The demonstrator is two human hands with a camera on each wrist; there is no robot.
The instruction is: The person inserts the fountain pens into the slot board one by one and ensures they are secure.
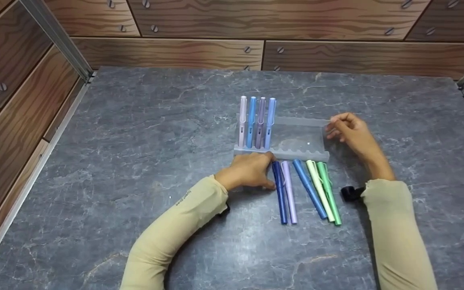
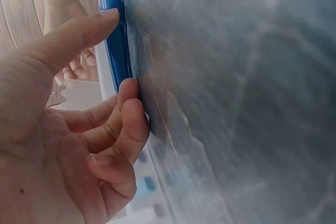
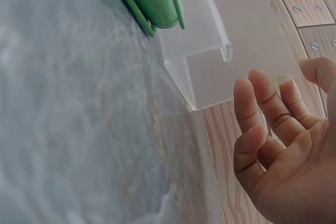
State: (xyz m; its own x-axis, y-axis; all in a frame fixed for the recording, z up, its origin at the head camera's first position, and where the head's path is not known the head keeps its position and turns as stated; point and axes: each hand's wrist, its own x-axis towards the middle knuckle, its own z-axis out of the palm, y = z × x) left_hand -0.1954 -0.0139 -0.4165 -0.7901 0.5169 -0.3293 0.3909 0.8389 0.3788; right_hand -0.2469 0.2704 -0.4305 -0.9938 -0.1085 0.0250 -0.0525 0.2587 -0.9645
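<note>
A clear pen stand (image 1: 302, 136) with a notched front lip is in the middle of the head view. Four pens lean in its left notches, among them a light blue pen (image 1: 270, 121). Just in front of the stand, my left hand (image 1: 250, 169) touches the side of a dark blue pen (image 1: 279, 193) lying on the table; its thumb and fingertips are spread along the pen (image 2: 119, 51). My right hand (image 1: 353, 131) is at the stand's upper right corner, thumb and index finger at its edge (image 3: 244, 94); the remaining fingers are loosely bent.
Beside the dark blue pen lie a lilac pen (image 1: 289, 193), a blue pen (image 1: 309, 189), a pale green pen (image 1: 320, 191) and a green pen (image 1: 329, 193). The grey marbled table (image 1: 135, 141) is bordered by wood-patterned panels (image 1: 199, 54) at the back and left.
</note>
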